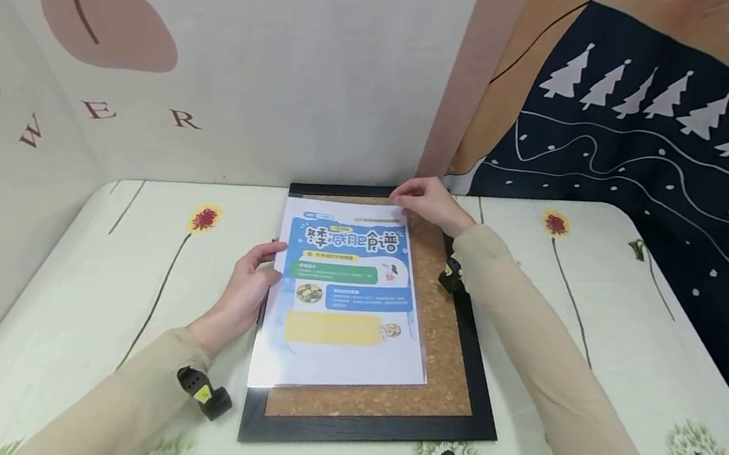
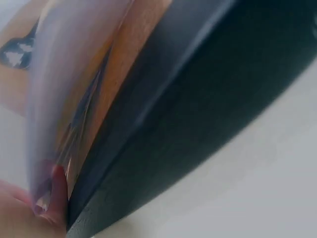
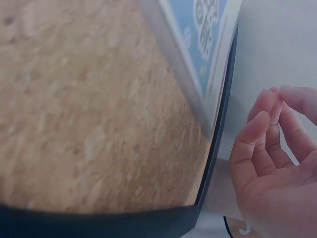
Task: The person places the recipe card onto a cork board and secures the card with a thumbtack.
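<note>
A printed sheet (image 1: 342, 364) in a clear sleeve, with blue, green and yellow blocks and Chinese lettering, lies over a black-framed cork board (image 1: 451, 357). Its left edge overhangs the board's left side. My left hand (image 1: 248, 283) grips that edge between thumb and fingers. In the left wrist view the sheet (image 2: 69, 64) bows up from the black frame (image 2: 163, 94), and the fingertips pinch its edge. By the sheet's top right corner is my right hand (image 1: 431, 203). The right wrist view shows this hand (image 3: 277, 173) with fingers curled and fingertips meeting thumb; nothing shows between them.
A flowered cloth (image 1: 587, 403) covers the table under the board. Behind it hangs a pale printed curtain (image 1: 288, 69), with a dark cloth with white trees (image 1: 669, 157) at the right. Each wrist carries a black strapped camera (image 1: 207, 393).
</note>
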Demonstrator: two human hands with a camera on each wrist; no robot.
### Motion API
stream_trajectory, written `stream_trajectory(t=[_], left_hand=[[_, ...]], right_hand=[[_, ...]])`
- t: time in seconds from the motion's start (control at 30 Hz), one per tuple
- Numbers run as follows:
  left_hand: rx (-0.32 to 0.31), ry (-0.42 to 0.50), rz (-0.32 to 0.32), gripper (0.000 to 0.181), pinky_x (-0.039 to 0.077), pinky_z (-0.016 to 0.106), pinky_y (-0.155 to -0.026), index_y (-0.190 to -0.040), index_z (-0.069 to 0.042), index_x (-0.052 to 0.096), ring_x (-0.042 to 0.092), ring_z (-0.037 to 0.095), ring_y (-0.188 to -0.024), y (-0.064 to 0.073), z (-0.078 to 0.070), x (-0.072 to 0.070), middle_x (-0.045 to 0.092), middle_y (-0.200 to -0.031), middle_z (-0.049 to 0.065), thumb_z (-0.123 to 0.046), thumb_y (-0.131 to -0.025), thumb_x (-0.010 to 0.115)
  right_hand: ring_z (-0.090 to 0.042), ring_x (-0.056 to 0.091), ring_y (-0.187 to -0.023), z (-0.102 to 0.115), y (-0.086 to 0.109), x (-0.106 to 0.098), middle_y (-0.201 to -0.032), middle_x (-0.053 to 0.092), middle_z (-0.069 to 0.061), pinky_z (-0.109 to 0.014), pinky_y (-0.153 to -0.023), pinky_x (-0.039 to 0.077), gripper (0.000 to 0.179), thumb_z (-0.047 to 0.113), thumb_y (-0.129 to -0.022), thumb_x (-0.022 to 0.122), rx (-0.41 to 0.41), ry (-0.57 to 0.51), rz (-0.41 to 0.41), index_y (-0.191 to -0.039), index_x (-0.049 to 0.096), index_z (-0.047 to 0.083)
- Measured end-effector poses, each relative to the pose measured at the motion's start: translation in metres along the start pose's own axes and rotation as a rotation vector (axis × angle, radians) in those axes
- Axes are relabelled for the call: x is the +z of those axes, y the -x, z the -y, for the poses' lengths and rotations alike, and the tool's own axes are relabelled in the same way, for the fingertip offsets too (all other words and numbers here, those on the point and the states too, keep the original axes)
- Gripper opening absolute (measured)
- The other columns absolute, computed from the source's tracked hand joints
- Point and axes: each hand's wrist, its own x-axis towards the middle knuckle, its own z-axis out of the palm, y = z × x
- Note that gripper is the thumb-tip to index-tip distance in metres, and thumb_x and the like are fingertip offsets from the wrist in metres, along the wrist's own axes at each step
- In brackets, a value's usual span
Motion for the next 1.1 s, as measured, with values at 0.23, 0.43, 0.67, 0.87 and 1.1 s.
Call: stream_trajectory(t=[0.23, 0.43, 0.67, 0.87, 1.1], left_hand=[[0.008, -0.149, 0.078, 0.060, 0.045, 0.034, -0.088, -0.148, -0.003, 0.033, 0.051, 0.031, -0.114, -0.004, -0.002, 0.000, 0.034, -0.145, 0.019, 0.010, -0.089, 0.036], [0.045, -0.235, 0.139, 0.055, 0.046, 0.039, -0.092, -0.145, 0.001, 0.037, 0.051, 0.033, -0.121, -0.003, -0.005, 0.003, 0.040, -0.143, 0.022, 0.012, -0.092, 0.040], [0.143, -0.403, 0.175, 0.053, 0.052, 0.036, -0.085, -0.143, 0.001, 0.042, 0.059, 0.032, -0.106, -0.003, -0.006, 0.001, 0.044, -0.139, 0.024, 0.012, -0.092, 0.048], [0.184, -0.477, 0.199, 0.052, 0.053, 0.034, -0.080, -0.143, 0.000, 0.044, 0.061, 0.030, -0.099, -0.003, -0.007, 0.002, 0.045, -0.138, 0.025, 0.011, -0.093, 0.051], [0.266, -0.619, 0.171, 0.048, 0.053, 0.036, -0.075, -0.139, 0.002, 0.048, 0.061, 0.031, -0.098, -0.001, -0.007, 0.003, 0.049, -0.132, 0.026, 0.010, -0.092, 0.053]], right_hand=[[-0.028, 0.059, -0.091, 0.004, -0.009, 0.005, -0.109, 0.063, -0.012, -0.039, -0.084, 0.048, 0.023, 0.016, -0.095, 0.062, 0.020, 0.009, 0.012, -0.112, 0.067, 0.001], [-0.032, 0.059, -0.095, 0.011, -0.012, 0.003, -0.110, 0.063, -0.015, -0.038, -0.085, 0.047, 0.023, 0.015, -0.096, 0.060, 0.023, 0.022, 0.007, -0.113, 0.067, 0.002], [-0.030, 0.059, -0.096, 0.013, -0.015, 0.001, -0.112, 0.062, -0.010, -0.033, -0.083, 0.047, 0.024, 0.018, -0.095, 0.062, 0.041, 0.026, 0.000, -0.115, 0.067, 0.004], [-0.026, 0.059, -0.093, 0.011, -0.015, 0.004, -0.109, 0.063, -0.011, -0.034, -0.083, 0.047, 0.022, 0.015, -0.096, 0.062, 0.051, 0.013, -0.021, -0.113, 0.067, 0.002], [-0.024, 0.058, -0.092, 0.001, -0.014, 0.015, -0.106, 0.064, -0.007, -0.033, -0.082, 0.048, 0.021, 0.018, -0.093, 0.066, 0.067, -0.011, -0.026, -0.111, 0.070, 0.008]])
